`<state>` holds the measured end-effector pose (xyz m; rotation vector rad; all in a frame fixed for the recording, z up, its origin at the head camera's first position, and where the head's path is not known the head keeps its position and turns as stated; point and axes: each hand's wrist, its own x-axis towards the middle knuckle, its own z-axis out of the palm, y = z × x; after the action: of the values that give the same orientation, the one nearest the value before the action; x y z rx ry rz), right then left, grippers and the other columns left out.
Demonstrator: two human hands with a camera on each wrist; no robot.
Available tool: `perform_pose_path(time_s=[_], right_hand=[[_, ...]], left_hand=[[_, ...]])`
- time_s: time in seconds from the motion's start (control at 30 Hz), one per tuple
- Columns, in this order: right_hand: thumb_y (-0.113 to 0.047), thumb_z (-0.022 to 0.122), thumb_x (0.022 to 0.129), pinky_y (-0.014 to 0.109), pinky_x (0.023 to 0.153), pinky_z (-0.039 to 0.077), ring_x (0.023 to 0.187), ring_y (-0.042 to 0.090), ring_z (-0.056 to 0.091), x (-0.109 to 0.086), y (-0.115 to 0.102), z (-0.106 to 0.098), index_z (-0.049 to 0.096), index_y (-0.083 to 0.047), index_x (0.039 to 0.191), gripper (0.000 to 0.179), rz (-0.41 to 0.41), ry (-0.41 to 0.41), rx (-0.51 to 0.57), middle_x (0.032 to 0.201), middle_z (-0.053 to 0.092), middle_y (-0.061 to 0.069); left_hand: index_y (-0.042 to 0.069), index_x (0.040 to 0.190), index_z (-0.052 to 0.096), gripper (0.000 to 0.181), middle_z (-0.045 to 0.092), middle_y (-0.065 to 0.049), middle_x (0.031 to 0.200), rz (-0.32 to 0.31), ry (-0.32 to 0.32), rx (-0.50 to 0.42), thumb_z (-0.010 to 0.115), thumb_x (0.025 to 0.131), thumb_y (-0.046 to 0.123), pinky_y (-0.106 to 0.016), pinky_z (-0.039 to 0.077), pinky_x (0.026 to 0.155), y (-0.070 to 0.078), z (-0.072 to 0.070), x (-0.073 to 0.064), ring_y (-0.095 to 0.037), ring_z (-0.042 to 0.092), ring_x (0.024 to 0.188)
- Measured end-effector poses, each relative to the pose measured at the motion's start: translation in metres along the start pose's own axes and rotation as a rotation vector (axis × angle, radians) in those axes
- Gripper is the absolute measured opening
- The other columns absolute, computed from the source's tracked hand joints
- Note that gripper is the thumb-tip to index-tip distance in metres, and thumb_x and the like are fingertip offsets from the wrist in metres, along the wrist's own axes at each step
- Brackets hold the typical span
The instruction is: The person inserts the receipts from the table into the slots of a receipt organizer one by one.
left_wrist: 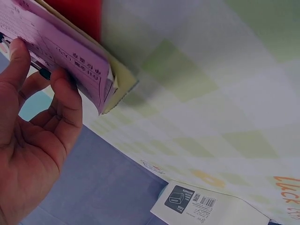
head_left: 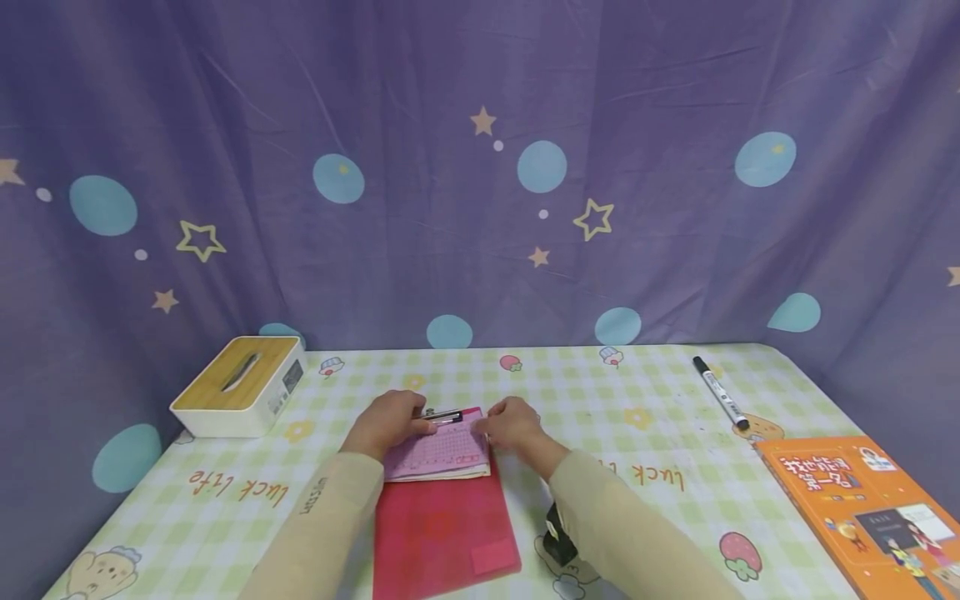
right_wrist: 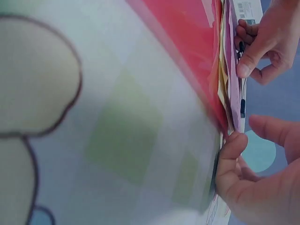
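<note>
A red plastic clip folder (head_left: 446, 525) lies on the table with a pad of pink printed slips (head_left: 442, 450) across its top part. A metal clip with black ends (head_left: 448, 417) runs along the top edge of the slips. My left hand (head_left: 386, 423) pinches this clip, thumb over it and fingers behind. At the top right corner of the slips, my right hand (head_left: 516, 423) has its curled fingers on the paper's edge. In the right wrist view, yellowish and red layers (right_wrist: 220, 75) show beneath the pink slips (right_wrist: 232, 70).
A white tissue box with a wooden lid (head_left: 236, 383) stands back left. By my right forearm lies a black object (head_left: 558, 542), partly hidden by the sleeve. On the right are a marker (head_left: 722, 393) and an orange book (head_left: 862, 508). A purple curtain (head_left: 480, 250) hangs behind.
</note>
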<state>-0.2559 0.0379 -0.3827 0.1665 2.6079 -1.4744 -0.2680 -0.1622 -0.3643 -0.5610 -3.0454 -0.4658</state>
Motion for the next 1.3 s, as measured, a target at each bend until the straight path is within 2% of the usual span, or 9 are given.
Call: perform_pose_path(time_s=[0.07,0.13,0.27,0.37,0.57,0.73,0.87,1.2,1.3], right_hand=[[-0.014,0.077,0.088,0.026,0.065,0.051,0.071,0.015,0.061,0.001,0.001,0.000,0.067,0.003,0.107,0.027,-0.002,-0.006,0.010,0.089,0.065,0.008],[-0.014,0.075,0.089,0.026,0.065,0.051,0.071,0.015,0.060,0.002,0.001,-0.001,0.069,0.003,0.108,0.026,-0.009,-0.010,-0.006,0.089,0.066,0.008],[-0.017,0.079,0.085,0.026,0.061,0.045,0.064,0.014,0.057,0.001,0.000,-0.002,0.071,-0.001,0.089,0.018,-0.033,-0.006,-0.065,0.078,0.065,0.006],[-0.021,0.083,0.082,0.027,0.060,0.041,0.063,0.015,0.054,0.000,-0.002,-0.003,0.067,-0.005,0.076,0.023,-0.032,-0.012,-0.101,0.071,0.062,0.004],[-0.022,0.084,0.082,0.026,0.058,0.039,0.063,0.015,0.051,-0.001,-0.003,-0.002,0.065,-0.007,0.069,0.027,-0.027,-0.011,-0.119,0.069,0.060,0.003],[-0.014,0.081,0.085,0.022,0.051,0.046,0.049,0.010,0.053,-0.005,-0.004,0.003,0.068,-0.002,0.072,0.022,-0.017,-0.066,-0.057,0.060,0.062,0.004],[-0.007,0.078,0.086,0.025,0.054,0.054,0.055,0.013,0.060,-0.011,-0.007,0.009,0.067,0.003,0.079,0.017,-0.011,-0.075,-0.015,0.069,0.063,0.007],[-0.004,0.077,0.087,0.023,0.058,0.043,0.070,0.017,0.054,-0.010,-0.006,0.016,0.064,0.004,0.087,0.016,0.025,-0.005,-0.007,0.078,0.059,0.008],[-0.004,0.077,0.088,0.024,0.059,0.046,0.071,0.018,0.055,-0.010,-0.006,0.018,0.063,0.005,0.091,0.017,0.055,0.011,0.015,0.081,0.059,0.010]], left_hand=[[0.009,0.068,0.049,0.039,0.039,0.001,0.063,-0.007,-0.003,-0.005,0.083,0.085,0.020,-0.032,0.037,0.065,0.000,0.000,0.000,-0.016,0.041,0.064],[0.009,0.068,0.050,0.039,0.039,0.001,0.063,-0.013,-0.007,-0.009,0.083,0.085,0.021,-0.032,0.037,0.066,0.000,0.000,0.001,-0.016,0.041,0.064],[0.010,0.068,0.050,0.038,0.040,0.001,0.063,-0.013,-0.007,-0.007,0.083,0.086,0.021,-0.033,0.038,0.066,-0.001,0.001,0.001,-0.016,0.042,0.065],[0.009,0.069,0.051,0.037,0.042,0.001,0.064,-0.011,-0.004,-0.006,0.083,0.085,0.021,-0.033,0.039,0.066,-0.001,0.002,0.001,-0.016,0.043,0.065],[0.009,0.071,0.052,0.036,0.044,0.000,0.065,-0.014,-0.005,0.003,0.082,0.086,0.021,-0.034,0.040,0.067,-0.001,0.002,0.001,-0.017,0.044,0.066],[0.009,0.070,0.050,0.038,0.043,0.000,0.065,-0.002,0.002,0.018,0.082,0.086,0.021,-0.034,0.040,0.068,0.000,0.001,-0.001,-0.017,0.043,0.066],[0.009,0.069,0.049,0.039,0.042,0.001,0.064,0.009,0.009,0.018,0.082,0.086,0.020,-0.034,0.040,0.068,0.000,-0.001,-0.003,-0.017,0.042,0.066],[0.008,0.068,0.051,0.038,0.041,0.001,0.063,-0.001,-0.010,0.019,0.082,0.086,0.019,-0.033,0.039,0.066,0.002,-0.004,-0.002,-0.016,0.042,0.065],[0.009,0.067,0.050,0.039,0.041,0.001,0.063,-0.003,-0.015,0.020,0.082,0.086,0.020,-0.032,0.038,0.065,0.001,-0.003,0.000,-0.016,0.041,0.064]])
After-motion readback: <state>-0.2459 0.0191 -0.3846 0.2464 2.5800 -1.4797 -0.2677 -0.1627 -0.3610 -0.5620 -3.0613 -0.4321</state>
